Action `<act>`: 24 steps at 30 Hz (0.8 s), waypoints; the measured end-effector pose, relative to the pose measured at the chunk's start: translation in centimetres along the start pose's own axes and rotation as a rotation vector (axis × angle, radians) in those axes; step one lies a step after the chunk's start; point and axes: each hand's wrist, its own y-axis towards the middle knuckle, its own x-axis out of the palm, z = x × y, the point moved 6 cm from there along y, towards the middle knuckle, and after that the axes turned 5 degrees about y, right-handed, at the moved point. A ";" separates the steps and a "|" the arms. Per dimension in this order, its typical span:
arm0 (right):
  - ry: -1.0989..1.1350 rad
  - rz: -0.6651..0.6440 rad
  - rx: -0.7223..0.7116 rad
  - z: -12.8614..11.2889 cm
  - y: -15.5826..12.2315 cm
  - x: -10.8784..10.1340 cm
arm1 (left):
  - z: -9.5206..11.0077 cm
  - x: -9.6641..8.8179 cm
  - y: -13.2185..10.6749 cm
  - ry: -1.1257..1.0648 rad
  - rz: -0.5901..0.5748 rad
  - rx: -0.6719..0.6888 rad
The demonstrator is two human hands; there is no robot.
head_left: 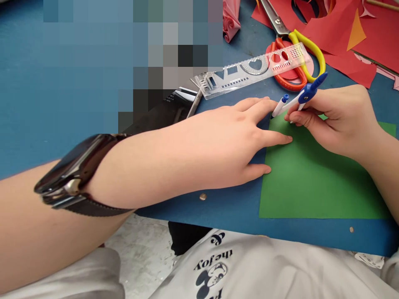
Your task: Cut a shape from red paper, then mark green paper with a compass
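Observation:
A green sheet of paper (314, 182) lies flat on the blue table (62, 104) near its front edge. My left hand (230, 141) rests open, its fingers spread flat on the paper's left edge and the table beside it. A dark watch (71, 174) sits on that wrist. My right hand (336, 120) is closed round a blue and white compass (299, 97) with a pen clipped in it, whose tips meet the paper's upper left corner.
A clear stencil ruler (249, 70) lies just beyond my hands. Scissors with yellow and orange handles (296, 54) lie behind it. Red paper scraps (336, 33) and a pink paper piece (231, 20) cover the far right. A dark object (168, 110) lies left of the ruler.

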 end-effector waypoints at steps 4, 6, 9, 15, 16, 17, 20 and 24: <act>-0.002 0.014 0.004 0.2 -0.1 -0.1 | -0.1 0.2 -0.1 0.010 0.015 0.011; 0.005 0.016 0.005 0.3 -0.1 -0.1 | -0.2 0.2 -0.1 -0.002 0.039 0.019; 0.018 0.014 0.015 0.3 -0.1 -0.1 | -0.3 0.3 -0.1 0.023 0.040 0.012; 0.029 0.026 0.012 0.4 -0.2 -0.2 | 0.0 0.1 0.0 0.060 0.009 0.005; 0.029 0.028 0.012 0.4 -0.2 -0.2 | 0.0 0.1 -0.1 0.052 0.018 0.007; 0.029 0.029 0.015 0.5 -0.2 -0.2 | 0.0 0.1 -0.1 0.045 0.025 0.009; 0.020 0.034 0.032 0.6 -0.2 -0.1 | -0.1 0.1 -0.1 0.048 0.053 0.026; 0.020 0.029 0.033 0.5 -0.2 0.1 | -0.3 0.4 -0.1 0.068 0.044 0.011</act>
